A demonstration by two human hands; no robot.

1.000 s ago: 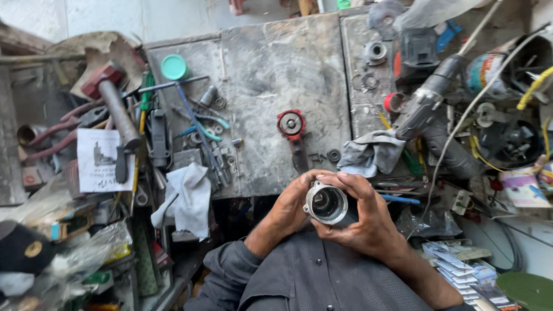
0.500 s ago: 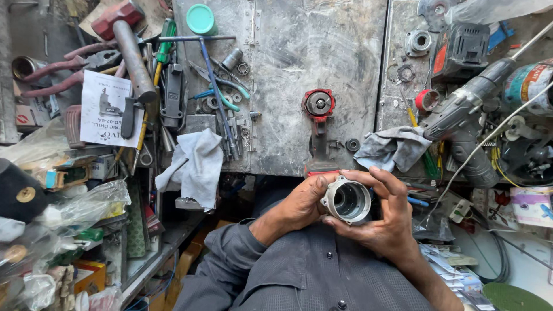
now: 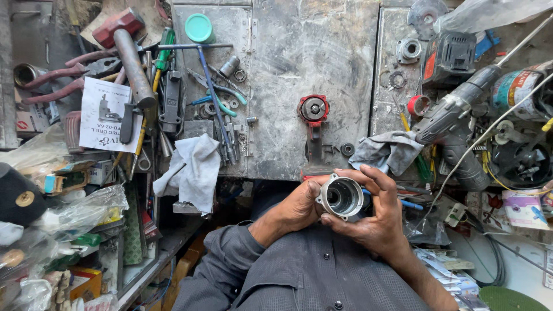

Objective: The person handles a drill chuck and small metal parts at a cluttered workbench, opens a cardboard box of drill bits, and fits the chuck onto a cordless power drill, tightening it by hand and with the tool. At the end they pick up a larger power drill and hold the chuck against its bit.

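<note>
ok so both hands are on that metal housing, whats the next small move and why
Probably tilt the housing to look down its bore. Both hands, left and right, cup it off the bench, open end facing up, and neither holds a tool.

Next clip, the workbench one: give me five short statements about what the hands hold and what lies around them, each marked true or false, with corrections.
1. Both hands hold a round metal housing. True: the left hand and the right hand cup it from either side.
2. The housing's open end faces the camera. True.
3. The hammer lies right of the hands. False: it lies at the upper left of the bench.
4. A grey rag lies beside the drill. True.
5. The teal lid sits on the housing. False: it rests far off, on the metal benchtop.
</note>
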